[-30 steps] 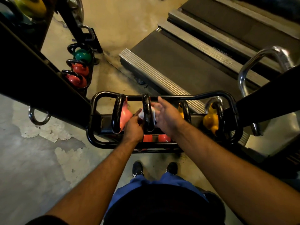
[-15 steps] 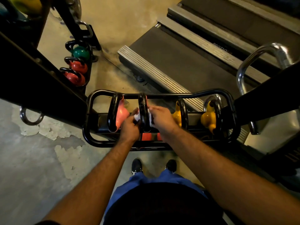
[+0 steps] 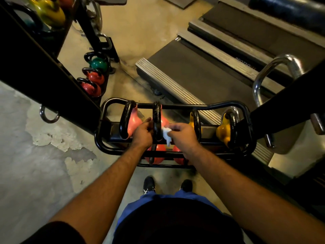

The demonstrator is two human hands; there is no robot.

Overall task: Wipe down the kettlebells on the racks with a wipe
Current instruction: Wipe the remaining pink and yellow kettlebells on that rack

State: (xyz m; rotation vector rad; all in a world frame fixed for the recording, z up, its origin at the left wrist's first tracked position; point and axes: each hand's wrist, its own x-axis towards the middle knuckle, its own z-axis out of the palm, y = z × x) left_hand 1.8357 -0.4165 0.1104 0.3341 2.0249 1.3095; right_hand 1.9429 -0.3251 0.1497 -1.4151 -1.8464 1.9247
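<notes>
Right hand pinches my crumpled white wipe against the black iron handle of the coral kettlebell, immediately left of it; left hand, fingers curled, steadies its far side.

We stand before low rack, feet just behind it. On top shelf, four kettlebells in row: first kettlebell at left end, second kettlebell right of it, two more near right end. Our left hand between first and second; our right hand just right of second, wipe against its handle. Lower shelf holds more kettlebells under our hands. Treadmill behind rack. Another rack far left.
</notes>
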